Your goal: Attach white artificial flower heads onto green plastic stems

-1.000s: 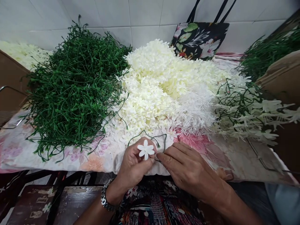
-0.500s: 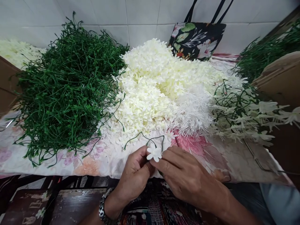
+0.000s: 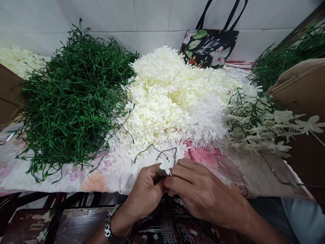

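At the front edge of the cloth, my left hand [image 3: 149, 188] is closed in a pinch on a thin green stem, partly hidden by the fingers. A small white artificial flower [image 3: 165, 166] shows between both hands, its petals tipped upward and away. My right hand [image 3: 196, 186] is closed beside it, fingertips bent against the flower's base; exactly what they grip is hidden. Just beyond the fingers, dark green stem ends [image 3: 162, 151] curve over the cloth. A heap of white flower heads [image 3: 157, 108] lies farther back, with a bunch of white spiky pieces [image 3: 209, 122] at its right.
A big pile of green plastic stems [image 3: 73, 108] fills the left. Assembled white flowers on stems [image 3: 264, 125] lie at the right, by a cardboard box [image 3: 302, 84]. A black floral bag [image 3: 208, 47] leans on the tiled wall. Floral cloth [image 3: 116, 179] covers the table.
The white flower has tilted from facing me to facing more upward, and my right fingers have shifted slightly left around its base. The whole view has moved a little.
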`<state>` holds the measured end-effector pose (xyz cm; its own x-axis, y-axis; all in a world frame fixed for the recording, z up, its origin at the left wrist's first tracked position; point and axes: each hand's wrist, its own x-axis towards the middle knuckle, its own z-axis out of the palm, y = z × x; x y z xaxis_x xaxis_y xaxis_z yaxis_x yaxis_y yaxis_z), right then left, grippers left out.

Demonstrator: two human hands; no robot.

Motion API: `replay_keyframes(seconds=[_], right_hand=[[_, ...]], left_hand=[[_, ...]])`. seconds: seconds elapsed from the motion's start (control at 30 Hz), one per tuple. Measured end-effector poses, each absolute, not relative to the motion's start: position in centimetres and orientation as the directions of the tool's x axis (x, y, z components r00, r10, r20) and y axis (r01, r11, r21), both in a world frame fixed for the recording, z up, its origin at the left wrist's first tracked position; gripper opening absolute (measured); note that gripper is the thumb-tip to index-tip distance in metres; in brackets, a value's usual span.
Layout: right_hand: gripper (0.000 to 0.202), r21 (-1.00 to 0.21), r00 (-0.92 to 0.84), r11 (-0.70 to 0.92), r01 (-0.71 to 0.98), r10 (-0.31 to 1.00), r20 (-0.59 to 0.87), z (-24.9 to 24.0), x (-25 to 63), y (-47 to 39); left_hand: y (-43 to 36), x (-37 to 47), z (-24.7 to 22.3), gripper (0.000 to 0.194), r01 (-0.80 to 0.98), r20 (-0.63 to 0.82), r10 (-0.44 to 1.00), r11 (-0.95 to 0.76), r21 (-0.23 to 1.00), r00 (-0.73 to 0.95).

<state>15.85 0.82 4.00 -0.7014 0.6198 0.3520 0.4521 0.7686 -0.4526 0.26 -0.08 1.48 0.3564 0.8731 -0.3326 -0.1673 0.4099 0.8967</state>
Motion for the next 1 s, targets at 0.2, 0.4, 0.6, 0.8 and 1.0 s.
replay_keyframes(seconds=[0.2,0.4,0.6,0.8,1.0], right_hand=[[0.021,-0.453,-0.629,0.778,0.436,0.623,0.465,4.0,16.4,1.0],[0.026,-0.392,-0.676,0.79,0.471,0.609,0.414,4.6,16.7,2.3],[0.022,-0.365,-0.724,0.807,0.464,0.583,0.367,5.3,16.5,3.4],[0.02,-0.143,-0.512,0.699,0.701,0.633,0.581,4.9,16.8,6.3],[0.025,0.208,-0.627,0.614,0.762,0.616,0.477,4.2,16.7,9.7]], left_hand=[[0.4,0.7,1.8,0.015,-0.057,-0.338,0.888,0.373,0.926,0.313],[1.4,0.6,3.6,0.033,0.116,-0.132,0.909,0.093,0.989,0.396],[1.3,1.1,2.5,0.034,0.03,-0.127,0.966,0.124,0.992,0.226],[1.8,1.4,2.1,0.006,-0.254,-0.281,0.958,0.26,0.932,-0.05],[2.3,1.4,2.8,0.011,-0.334,-0.363,0.932,0.337,0.88,-0.018]])
